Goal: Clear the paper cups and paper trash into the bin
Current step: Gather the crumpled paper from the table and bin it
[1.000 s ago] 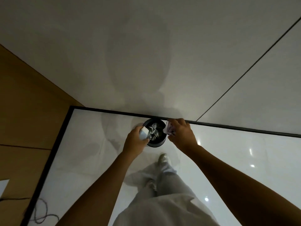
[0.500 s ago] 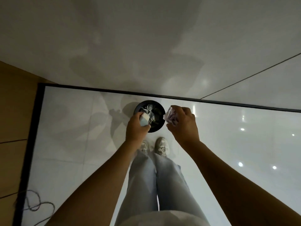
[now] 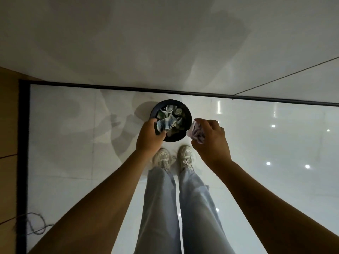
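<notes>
1. Crumpled paper (image 3: 197, 132) sits pinched in the fingertips of the right hand (image 3: 211, 142), just beside the rim of the black bin (image 3: 189, 118) and not yet over its mouth
2. Left hand (image 3: 149, 137) curls round a small bluish scrap (image 3: 164, 125), held over the bin's near-left edge, above trash already inside
3. Both wads look light, soft and easily crushed; a loose fingertip pinch should be enough
4. Being so light, they may drift, so I judge release is best directly above the opening
</notes>
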`<action>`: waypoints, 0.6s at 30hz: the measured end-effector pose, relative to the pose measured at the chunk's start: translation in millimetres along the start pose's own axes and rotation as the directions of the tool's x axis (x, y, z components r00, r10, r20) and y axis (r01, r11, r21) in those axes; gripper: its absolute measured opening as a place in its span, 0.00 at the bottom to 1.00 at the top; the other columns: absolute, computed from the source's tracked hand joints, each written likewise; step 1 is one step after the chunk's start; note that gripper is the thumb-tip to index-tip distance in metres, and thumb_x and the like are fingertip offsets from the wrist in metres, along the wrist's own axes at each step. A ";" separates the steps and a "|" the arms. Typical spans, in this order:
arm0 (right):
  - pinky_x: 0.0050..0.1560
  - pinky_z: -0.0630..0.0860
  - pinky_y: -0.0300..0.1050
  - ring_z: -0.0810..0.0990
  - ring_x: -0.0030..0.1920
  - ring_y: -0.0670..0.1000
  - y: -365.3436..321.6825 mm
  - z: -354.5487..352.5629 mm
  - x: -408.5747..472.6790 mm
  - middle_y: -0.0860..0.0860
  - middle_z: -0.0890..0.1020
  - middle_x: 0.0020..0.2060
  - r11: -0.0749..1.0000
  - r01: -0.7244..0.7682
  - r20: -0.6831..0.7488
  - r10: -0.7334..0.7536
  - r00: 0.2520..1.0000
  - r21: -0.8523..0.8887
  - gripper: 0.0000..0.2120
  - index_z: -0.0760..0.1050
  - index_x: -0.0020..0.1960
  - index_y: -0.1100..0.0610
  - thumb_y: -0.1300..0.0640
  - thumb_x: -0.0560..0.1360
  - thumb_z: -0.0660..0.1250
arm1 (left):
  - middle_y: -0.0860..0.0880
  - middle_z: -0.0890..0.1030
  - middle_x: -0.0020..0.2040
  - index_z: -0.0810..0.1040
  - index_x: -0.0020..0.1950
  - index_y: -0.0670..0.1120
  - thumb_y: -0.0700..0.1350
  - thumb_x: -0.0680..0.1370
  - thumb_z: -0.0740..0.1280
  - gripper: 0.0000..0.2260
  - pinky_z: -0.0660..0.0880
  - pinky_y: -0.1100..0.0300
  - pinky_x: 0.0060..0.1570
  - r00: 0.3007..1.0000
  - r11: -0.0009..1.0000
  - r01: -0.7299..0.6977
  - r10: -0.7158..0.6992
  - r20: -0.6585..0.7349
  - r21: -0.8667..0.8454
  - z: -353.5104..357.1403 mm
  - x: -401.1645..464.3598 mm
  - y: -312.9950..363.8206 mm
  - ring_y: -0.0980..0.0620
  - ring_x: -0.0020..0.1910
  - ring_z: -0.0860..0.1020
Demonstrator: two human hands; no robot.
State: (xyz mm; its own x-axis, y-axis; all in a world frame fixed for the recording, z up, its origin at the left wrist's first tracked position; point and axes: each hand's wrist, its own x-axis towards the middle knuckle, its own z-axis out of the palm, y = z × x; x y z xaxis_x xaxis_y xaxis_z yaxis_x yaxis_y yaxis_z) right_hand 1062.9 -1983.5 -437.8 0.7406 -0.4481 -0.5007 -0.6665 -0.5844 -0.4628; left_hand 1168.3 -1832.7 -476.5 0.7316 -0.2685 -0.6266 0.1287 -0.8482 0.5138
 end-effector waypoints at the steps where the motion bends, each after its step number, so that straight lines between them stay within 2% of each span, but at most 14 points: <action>1: 0.59 0.75 0.52 0.70 0.61 0.58 -2.5 3.6 2.1 0.55 0.71 0.64 1.000 0.013 0.006 -0.013 1.000 -0.016 0.30 0.68 0.70 0.52 0.58 0.71 0.73 | 0.43 0.73 0.66 0.68 0.69 0.43 0.45 0.77 0.67 0.22 0.65 0.64 0.54 1.000 1.000 -0.009 0.009 0.001 -0.001 -3.9 -1.5 -2.9 0.47 0.65 0.71; 5: 0.60 0.75 0.53 0.69 0.63 0.58 -18.5 22.4 21.4 0.54 0.69 0.67 0.997 0.067 0.033 -0.065 0.997 -0.049 0.32 0.65 0.72 0.51 0.56 0.71 0.73 | 0.44 0.73 0.66 0.67 0.70 0.44 0.46 0.77 0.67 0.22 0.66 0.64 0.54 0.999 0.999 -0.033 0.033 -0.004 0.018 -15.3 -7.8 -10.6 0.47 0.65 0.71; 10: 0.69 0.66 0.57 0.58 0.73 0.59 -26.9 40.1 39.0 0.53 0.55 0.77 0.994 0.004 0.231 0.021 0.973 -0.108 0.44 0.53 0.77 0.44 0.54 0.70 0.75 | 0.45 0.73 0.67 0.68 0.69 0.45 0.46 0.77 0.67 0.21 0.66 0.66 0.54 0.997 0.996 -0.071 0.071 -0.005 0.044 -23.1 -19.9 -14.4 0.49 0.66 0.71; 14: 0.68 0.68 0.57 0.61 0.72 0.59 -32.4 25.0 28.5 0.53 0.59 0.75 0.996 0.033 0.191 -0.017 0.981 -0.080 0.41 0.55 0.76 0.47 0.57 0.70 0.73 | 0.46 0.74 0.65 0.70 0.68 0.46 0.46 0.78 0.66 0.19 0.67 0.67 0.53 0.995 0.993 -0.104 0.104 0.013 0.062 -29.4 -32.2 -3.6 0.50 0.64 0.72; 18: 0.69 0.65 0.55 0.61 0.73 0.58 -37.1 -18.0 3.4 0.53 0.59 0.75 0.992 0.062 0.171 -0.042 0.984 -0.112 0.38 0.55 0.76 0.48 0.55 0.73 0.71 | 0.47 0.75 0.64 0.72 0.66 0.46 0.44 0.78 0.66 0.17 0.67 0.66 0.53 0.981 0.979 -0.187 0.181 0.074 0.085 -45.1 -51.6 30.5 0.49 0.64 0.72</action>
State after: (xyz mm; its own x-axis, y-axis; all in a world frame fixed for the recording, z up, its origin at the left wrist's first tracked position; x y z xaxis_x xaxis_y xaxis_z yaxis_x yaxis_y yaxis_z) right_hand 1091.7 -1975.6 -409.2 0.7426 -0.3003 -0.5987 -0.6054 -0.6832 -0.4082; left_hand 1164.7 -1824.0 -402.1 0.6914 -0.4506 -0.5647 -0.0677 -0.8186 0.5704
